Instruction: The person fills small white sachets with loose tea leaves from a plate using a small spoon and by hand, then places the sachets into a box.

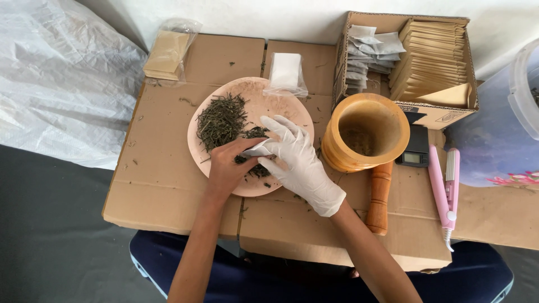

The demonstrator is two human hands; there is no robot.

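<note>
A pink plate (281, 106) on the cardboard surface holds a pile of dried green leaves (220, 119). Over its near half, my bare left hand (227, 168) pinches a small white filter bag (257, 150). My right hand (297, 160), in a white glove, touches the same bag from the right, its fingers spread over the leaves. Both hands meet at the bag above the plate's lower part.
A wooden mortar (366, 132) stands right of the plate, a wooden pestle (379, 196) lying below it. A small scale (415, 151), a pink heat sealer (446, 193), an open box (432, 115) of envelopes and bags, two plastic packets (286, 73) (167, 51) and a tub (505, 123) surround them.
</note>
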